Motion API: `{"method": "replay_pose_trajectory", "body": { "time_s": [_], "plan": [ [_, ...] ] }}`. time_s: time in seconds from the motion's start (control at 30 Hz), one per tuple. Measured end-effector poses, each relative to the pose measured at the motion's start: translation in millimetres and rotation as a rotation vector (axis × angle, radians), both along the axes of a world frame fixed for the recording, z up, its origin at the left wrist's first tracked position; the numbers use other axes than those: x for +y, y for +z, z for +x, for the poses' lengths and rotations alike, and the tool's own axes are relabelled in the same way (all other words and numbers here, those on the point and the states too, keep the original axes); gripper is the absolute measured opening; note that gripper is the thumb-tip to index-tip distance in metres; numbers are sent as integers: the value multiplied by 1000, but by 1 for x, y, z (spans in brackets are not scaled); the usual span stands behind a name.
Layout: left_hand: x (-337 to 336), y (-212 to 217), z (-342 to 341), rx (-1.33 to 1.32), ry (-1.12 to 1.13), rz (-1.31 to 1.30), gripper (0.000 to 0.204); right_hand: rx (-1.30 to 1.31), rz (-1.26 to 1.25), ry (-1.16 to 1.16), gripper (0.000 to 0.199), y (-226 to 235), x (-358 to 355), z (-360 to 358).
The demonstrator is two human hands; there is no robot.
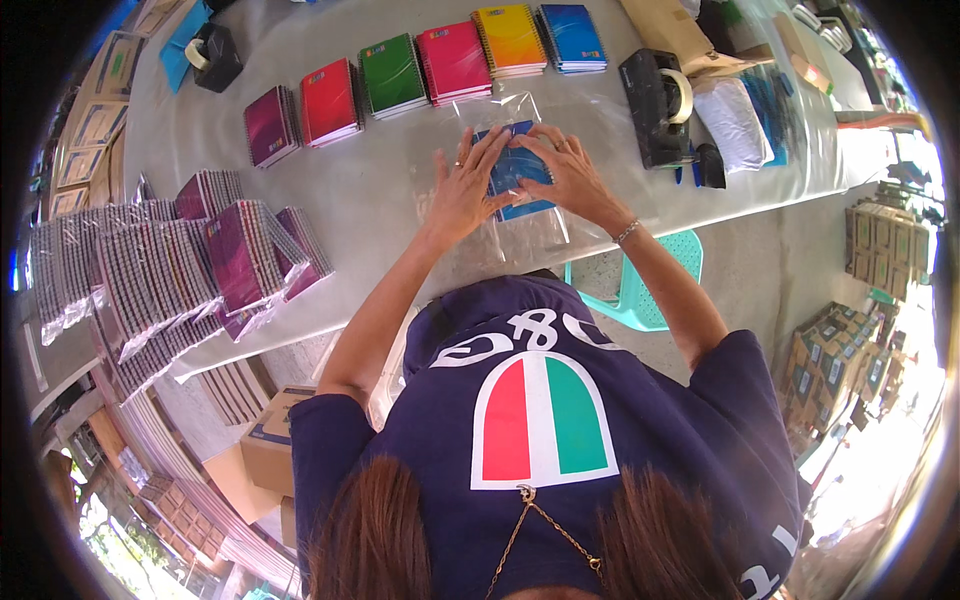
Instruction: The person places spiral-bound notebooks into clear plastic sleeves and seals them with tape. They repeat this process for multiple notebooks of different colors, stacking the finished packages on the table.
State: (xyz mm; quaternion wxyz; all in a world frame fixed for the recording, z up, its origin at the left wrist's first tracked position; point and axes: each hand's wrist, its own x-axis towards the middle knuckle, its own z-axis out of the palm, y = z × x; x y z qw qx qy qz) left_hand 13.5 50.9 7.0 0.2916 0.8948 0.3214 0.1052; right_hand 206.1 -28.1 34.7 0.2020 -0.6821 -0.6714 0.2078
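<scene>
Grey desk [370, 190]: row of coloured spiral notebooks [420, 70] upper centre, wrapped notebook stacks [170, 265] left, two black tape dispensers [655, 105], blue notebook in clear wrap [515, 175] centre.

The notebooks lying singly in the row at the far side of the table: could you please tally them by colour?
Purple notebook: 1
Red notebook: 1
Green notebook: 1
Pink notebook: 1
Orange notebook: 1
Blue notebook: 1
Total: 6
</scene>
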Motion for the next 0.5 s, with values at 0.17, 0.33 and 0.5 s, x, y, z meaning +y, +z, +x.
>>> {"method": "replay_pose_trajectory", "body": {
  "time_s": [0.17, 0.33, 0.5],
  "plan": [
    [9, 10, -7, -482, 2, -392, 89, -86, -102, -25, 62, 8, 1, -6],
    [1, 3, -1, -500, 214, -354, 47, -157, -154, -39, 66, 12, 6, -14],
    [-4, 11, 13, -279, 339, -138, 24, -190, -146, -59, 69, 8, 8, -18]
  ]
}}
